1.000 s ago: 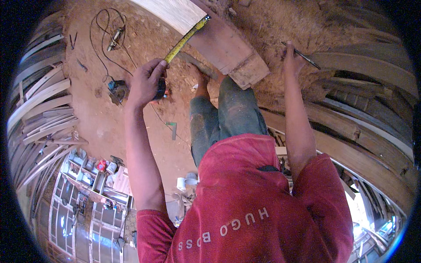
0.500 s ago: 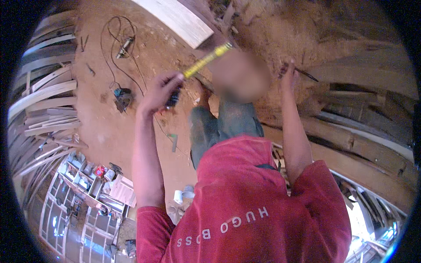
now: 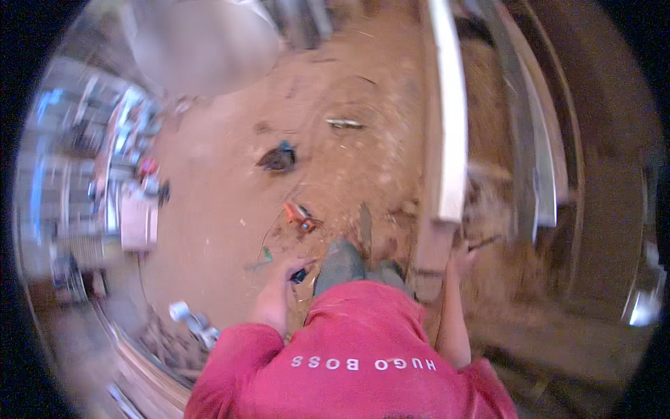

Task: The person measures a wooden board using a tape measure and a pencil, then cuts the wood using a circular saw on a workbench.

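My left hand [image 3: 289,271] is low beside my left knee, its fingers closed round a small dark tape measure [image 3: 299,276]. No yellow blade shows out of it now. On the other side, my right hand [image 3: 460,261] grips a slim dark pencil [image 3: 486,243] that points away to the right. Just beyond that hand is the near end of a long pale board [image 3: 451,153], which lies along a brown timber [image 3: 427,244]. Motion blur softens the fingers of both hands.
On the dirt floor lie an orange tool [image 3: 301,218], a teal and dark power tool [image 3: 279,159] and a silver tool [image 3: 345,123]. More planks [image 3: 544,160] stand to the right. A cluttered shelf [image 3: 139,216] is at the left. A large pale blur covers the upper left.
The view has turned, bringing the pale board to the right. The tape's yellow blade, stretched out before, is no longer seen. My left hand is lower and nearer my body; both hands keep their holds.
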Demonstrator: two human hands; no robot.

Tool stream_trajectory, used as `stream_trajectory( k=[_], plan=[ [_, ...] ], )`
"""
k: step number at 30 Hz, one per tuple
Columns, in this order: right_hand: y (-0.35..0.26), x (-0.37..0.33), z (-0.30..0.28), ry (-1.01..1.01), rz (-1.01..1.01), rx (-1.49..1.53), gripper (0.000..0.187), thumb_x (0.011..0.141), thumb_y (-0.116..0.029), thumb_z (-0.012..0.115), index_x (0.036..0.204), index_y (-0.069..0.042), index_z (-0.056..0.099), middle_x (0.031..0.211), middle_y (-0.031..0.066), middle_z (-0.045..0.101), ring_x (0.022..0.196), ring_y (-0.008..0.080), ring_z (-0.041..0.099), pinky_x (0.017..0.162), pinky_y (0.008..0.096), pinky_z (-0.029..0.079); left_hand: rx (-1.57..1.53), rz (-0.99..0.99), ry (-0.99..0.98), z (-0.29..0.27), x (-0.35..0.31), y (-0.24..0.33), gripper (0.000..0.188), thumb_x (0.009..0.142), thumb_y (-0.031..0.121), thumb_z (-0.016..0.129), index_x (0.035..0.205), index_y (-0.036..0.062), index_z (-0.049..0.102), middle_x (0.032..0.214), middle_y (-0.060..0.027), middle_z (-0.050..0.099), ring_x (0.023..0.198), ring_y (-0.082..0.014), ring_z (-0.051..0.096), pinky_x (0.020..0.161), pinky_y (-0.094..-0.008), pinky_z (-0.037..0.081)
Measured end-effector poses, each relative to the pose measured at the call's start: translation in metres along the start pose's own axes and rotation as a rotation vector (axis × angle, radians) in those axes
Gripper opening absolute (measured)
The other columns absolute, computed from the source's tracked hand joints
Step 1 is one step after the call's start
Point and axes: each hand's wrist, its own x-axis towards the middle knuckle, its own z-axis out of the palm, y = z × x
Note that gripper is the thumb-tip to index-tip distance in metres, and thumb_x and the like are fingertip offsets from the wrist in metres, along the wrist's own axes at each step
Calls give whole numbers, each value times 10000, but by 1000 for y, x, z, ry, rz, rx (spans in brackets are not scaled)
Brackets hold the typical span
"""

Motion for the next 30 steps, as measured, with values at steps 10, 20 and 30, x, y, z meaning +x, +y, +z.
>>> stream_trajectory(
  k=[10, 20, 30],
  plan=[
    [-109, 1, 165, -761, -356, 26, 395, 1076, -281, 451, 1353, -3, 494, 994, 74, 614, 827, 175, 587, 680, 307, 475, -582, 84, 210, -12, 7, -153, 312, 870, 389, 697, 900, 79, 703, 761, -14, 609, 690, -151, 536, 646, -360, 469],
    [-138, -126, 389, -1324, -720, -119, 331, 994, -410, 554, 886, -97, 553, 791, 23, 532, 670, 111, 498, 592, 284, 405, -421, -134, 385, 35, -3, -257, 457, 894, 452, 618, 1144, 81, 714, 1190, -171, 684, 1069, -315, 645, 912, -465, 517],
    [-103, -225, 444, -1662, -326, -914, 531, 967, -665, 442, 797, -167, 509, 616, -29, 430, 508, 122, 395, 478, 294, 318, -936, -391, 539, 107, -66, -299, 542, 888, 449, 627, 1255, 51, 668, 1279, -249, 639, 1198, -364, 614, 1032, -438, 474]
  ],
)
